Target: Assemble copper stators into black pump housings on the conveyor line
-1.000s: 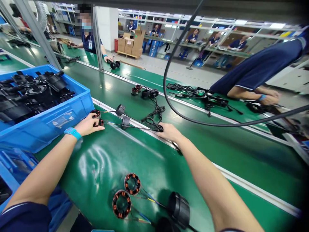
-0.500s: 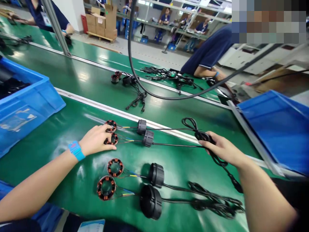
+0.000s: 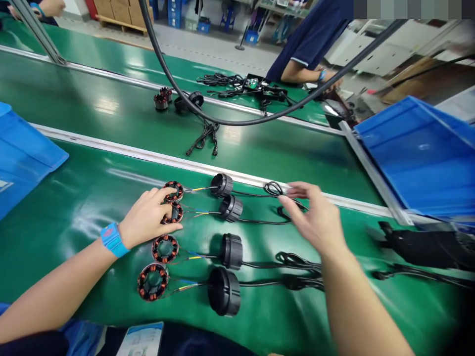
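My left hand (image 3: 146,217) has its fingers hooked on two ring-shaped motor stators with copper windings, an upper one (image 3: 174,191) and a lower one (image 3: 176,212). Thin coloured wires lead from these to two black ribbed caps, one farther (image 3: 221,184) and one nearer (image 3: 231,208). Beyond the caps, black cables end in a coil (image 3: 273,188), partly hidden by my right hand (image 3: 315,215), whose thumb and fingers are apart over it. Two more stators, one (image 3: 165,248) above the other (image 3: 153,282), lie closer to me, wired to black caps (image 3: 224,291) and bundled cables (image 3: 297,259).
Blue bins stand at left (image 3: 25,153) and right (image 3: 419,158). A metal rail (image 3: 122,148) crosses the green table. Over the far side hangs a thick black cable (image 3: 237,122). Across the table, a co-worker's arm (image 3: 300,71) is near piled cables (image 3: 256,91).
My right hand has let go of the cable bundle, which now lies on the table, and has moved left. My left hand stays on the stators. The view has tilted down.
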A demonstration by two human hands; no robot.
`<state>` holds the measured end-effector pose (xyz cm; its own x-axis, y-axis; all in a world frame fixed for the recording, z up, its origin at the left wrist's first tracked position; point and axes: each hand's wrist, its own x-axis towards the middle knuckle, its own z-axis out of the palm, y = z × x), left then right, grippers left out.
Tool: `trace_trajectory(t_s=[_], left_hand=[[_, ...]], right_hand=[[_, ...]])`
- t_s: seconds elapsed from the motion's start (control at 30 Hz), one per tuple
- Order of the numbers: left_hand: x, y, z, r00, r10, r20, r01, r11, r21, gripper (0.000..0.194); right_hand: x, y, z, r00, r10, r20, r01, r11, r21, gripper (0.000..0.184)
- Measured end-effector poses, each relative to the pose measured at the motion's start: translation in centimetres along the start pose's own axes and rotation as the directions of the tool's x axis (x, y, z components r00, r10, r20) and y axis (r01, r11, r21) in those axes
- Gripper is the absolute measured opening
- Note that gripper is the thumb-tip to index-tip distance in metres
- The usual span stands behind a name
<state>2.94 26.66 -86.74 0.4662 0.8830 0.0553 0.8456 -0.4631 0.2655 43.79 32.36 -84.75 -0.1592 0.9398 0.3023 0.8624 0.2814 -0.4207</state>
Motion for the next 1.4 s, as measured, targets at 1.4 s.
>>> trace_trajectory(t_s=[1.4], left_hand=[[-0.3, -0.4, 0.7, 0.998, 0.05, -0.037, -0.051, 0.998, -0.023, 0.044]], right_hand=[[2.0, -13.7, 8.5, 0.793, -0.477, 0.379, 0.208, 0.797, 0.567, 0.006]])
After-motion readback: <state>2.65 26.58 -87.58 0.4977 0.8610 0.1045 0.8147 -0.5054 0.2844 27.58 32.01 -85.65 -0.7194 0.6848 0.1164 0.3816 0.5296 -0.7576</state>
